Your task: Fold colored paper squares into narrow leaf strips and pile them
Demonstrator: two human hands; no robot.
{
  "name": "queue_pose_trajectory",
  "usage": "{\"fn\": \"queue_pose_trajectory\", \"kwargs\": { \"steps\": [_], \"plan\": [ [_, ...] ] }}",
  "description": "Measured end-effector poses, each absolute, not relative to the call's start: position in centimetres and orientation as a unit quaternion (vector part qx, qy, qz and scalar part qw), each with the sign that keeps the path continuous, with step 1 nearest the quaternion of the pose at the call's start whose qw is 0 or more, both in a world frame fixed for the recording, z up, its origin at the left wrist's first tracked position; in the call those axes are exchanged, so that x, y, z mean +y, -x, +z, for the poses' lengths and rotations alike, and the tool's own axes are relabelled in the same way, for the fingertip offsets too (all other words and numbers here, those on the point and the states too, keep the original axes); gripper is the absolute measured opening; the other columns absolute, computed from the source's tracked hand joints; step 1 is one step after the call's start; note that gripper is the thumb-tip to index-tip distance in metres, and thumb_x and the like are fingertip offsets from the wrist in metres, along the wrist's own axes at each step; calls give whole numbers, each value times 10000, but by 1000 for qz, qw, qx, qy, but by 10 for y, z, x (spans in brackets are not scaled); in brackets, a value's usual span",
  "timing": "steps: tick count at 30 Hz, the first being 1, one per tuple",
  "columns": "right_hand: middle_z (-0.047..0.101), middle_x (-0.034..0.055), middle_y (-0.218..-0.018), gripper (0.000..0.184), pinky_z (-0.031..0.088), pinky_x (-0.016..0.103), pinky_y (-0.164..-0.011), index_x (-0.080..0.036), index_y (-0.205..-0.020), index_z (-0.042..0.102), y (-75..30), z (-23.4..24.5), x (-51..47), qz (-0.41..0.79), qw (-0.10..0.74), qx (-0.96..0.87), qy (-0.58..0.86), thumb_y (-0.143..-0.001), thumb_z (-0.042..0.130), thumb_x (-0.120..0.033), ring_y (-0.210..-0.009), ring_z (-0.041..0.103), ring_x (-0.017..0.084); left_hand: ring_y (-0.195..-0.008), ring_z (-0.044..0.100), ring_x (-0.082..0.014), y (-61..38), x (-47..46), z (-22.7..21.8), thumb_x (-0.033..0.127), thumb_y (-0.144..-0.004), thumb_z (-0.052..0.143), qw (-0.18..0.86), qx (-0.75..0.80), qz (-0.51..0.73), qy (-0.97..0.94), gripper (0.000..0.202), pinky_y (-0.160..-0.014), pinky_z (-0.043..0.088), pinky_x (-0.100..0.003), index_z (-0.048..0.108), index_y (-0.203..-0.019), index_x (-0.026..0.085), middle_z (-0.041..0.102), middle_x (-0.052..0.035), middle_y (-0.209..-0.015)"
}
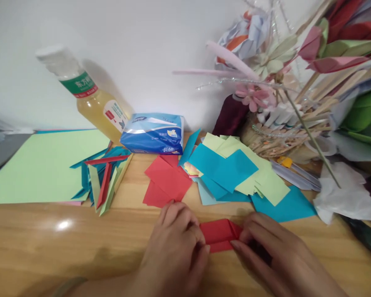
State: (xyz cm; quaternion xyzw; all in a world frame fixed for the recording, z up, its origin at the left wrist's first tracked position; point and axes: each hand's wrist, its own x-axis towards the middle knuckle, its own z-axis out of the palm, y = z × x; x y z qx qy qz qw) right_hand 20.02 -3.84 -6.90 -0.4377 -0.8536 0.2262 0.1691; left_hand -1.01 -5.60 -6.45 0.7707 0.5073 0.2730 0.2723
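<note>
Between my hands, low over the wooden table (80, 247), is a red sheet of paper (218, 233) with folds in it. My left hand (176, 243) grips its left end, fingers curled and thumb at the lower edge. At the right end my right hand (275, 247) pinches the paper between thumb and fingers, where a corner is folded over. Just beyond my left hand lies a small stack of red paper pieces (168, 181). Blue paper pieces (224, 165) and light green paper pieces (266, 181) overlap in a loose pile behind the red sheet.
Folded paper strips (103, 177) in blue, red and green lie heaped on the left, beside a large green sheet (43, 169). A drink bottle (92, 99) and a blue tissue pack (154, 134) stand by the wall. Paper flowers (253, 97) and sticks crowd the right.
</note>
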Motion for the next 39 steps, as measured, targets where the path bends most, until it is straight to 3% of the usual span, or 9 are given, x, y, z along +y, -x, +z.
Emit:
{"fn": "queue_pose_trajectory", "kwargs": {
  "steps": [7, 15, 23, 27, 30, 34, 37, 39],
  "plan": [
    [541, 14, -718, 173, 459, 246, -542, -226, -737, 462, -203, -73, -40, 204, 156, -864, 433, -908, 435, -225, -641, 562, 143, -819, 438, -227, 9, -55, -68, 153, -774, 513, 236, 514, 237, -790, 100, -712, 364, -395, 529, -676, 169, 544, -36, -769],
    [532, 18, -682, 184, 442, 267, -525, -223, -717, 443, -200, -75, -43, 159, 169, -868, 438, -900, 438, -213, -616, 554, 157, -864, 435, -236, 12, -56, -73, 174, -779, 544, 246, 518, 187, -798, 56, -747, 377, -406, 539, -729, 198, 542, -28, -844],
    [523, 18, -664, 183, 419, 265, -472, -227, -717, 431, -197, -70, -40, 128, 164, -878, 431, -893, 398, -191, -581, 542, 163, -869, 440, -254, 13, -58, -75, 179, -786, 520, 183, 504, 93, -839, 49, -746, 430, -436, 533, -739, 174, 531, -67, -932],
    [512, 20, -672, 178, 413, 256, -445, -228, -720, 412, -196, -70, -40, 108, 166, -876, 439, -893, 378, -200, -561, 541, 163, -855, 457, -225, 12, -59, -73, 133, -804, 510, 171, 514, 99, -835, 74, -731, 433, -387, 557, -812, 190, 518, -46, -907],
    [520, 30, -733, 152, 396, 244, -413, -222, -758, 424, -196, -72, -39, 106, 163, -871, 452, -900, 368, -223, -508, 516, 142, -844, 448, -206, 9, -60, -74, 151, -810, 559, 129, 506, 119, -844, 125, -710, 406, -336, 593, -856, 263, 503, -8, -887],
    [514, 21, -758, 141, 395, 238, -447, -221, -772, 431, -197, -70, -37, 136, 159, -873, 440, -900, 372, -230, -540, 516, 138, -877, 420, -212, 6, -62, -79, 257, -815, 637, 34, 478, 128, -868, 305, -731, 347, -326, 573, -1063, 423, 501, 17, -880],
    [515, 20, -761, 143, 406, 246, -500, -219, -767, 429, -198, -66, -35, 168, 145, -874, 432, -899, 374, -220, -613, 535, 150, -895, 410, -204, 8, -67, -79, 239, -858, 593, -31, 449, 129, -884, 314, -751, 317, -325, 565, -1109, 425, 535, 18, -884],
    [520, 26, -794, 132, 404, 251, -514, -217, -776, 431, -197, -64, -35, 178, 130, -875, 431, -895, 375, -203, -620, 534, 147, -929, 401, -198, 10, -72, -76, 220, -882, 547, -63, 423, 124, -896, 271, -759, 313, -323, 591, -1111, 359, 563, 10, -943]
  ]
}}
